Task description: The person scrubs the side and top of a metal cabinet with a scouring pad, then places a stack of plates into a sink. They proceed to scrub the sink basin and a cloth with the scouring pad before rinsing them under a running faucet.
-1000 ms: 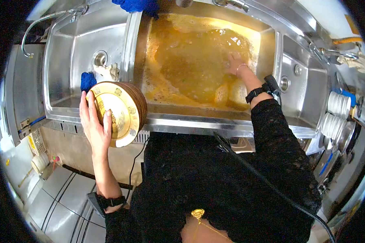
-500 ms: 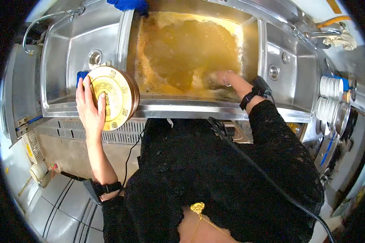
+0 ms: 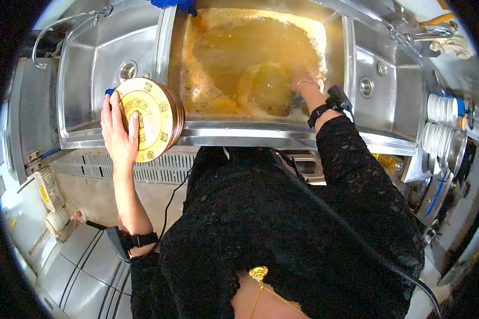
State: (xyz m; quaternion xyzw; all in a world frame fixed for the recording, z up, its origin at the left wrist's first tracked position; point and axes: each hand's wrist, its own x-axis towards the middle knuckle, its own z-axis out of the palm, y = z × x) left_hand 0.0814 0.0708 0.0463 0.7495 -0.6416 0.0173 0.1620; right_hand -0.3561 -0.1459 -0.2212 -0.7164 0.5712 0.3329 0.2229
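A stack of yellow plates (image 3: 153, 119) with dark patterns stands at the front, where the left basin meets the middle basin. My left hand (image 3: 120, 133) grips the stack's left side, its thumb lying on the top plate. The middle basin (image 3: 261, 125) holds cloudy brown water (image 3: 239, 58) with foam along its edges. My right hand (image 3: 302, 85) is in this water near the right side; its fingers are hidden under the murky surface, and whatever they touch does not show.
Empty steel basins lie left (image 3: 106, 50) and right (image 3: 380, 87), with a tap (image 3: 64, 21) at the back left. White plates (image 3: 439, 125) stand in stacks at the far right. A blue cloth (image 3: 173, 4) hangs over the back edge.
My right hand has moved slightly through the water, and the foam and ripples have shifted. My left hand keeps its hold on the plates. The whole view has shifted a little.
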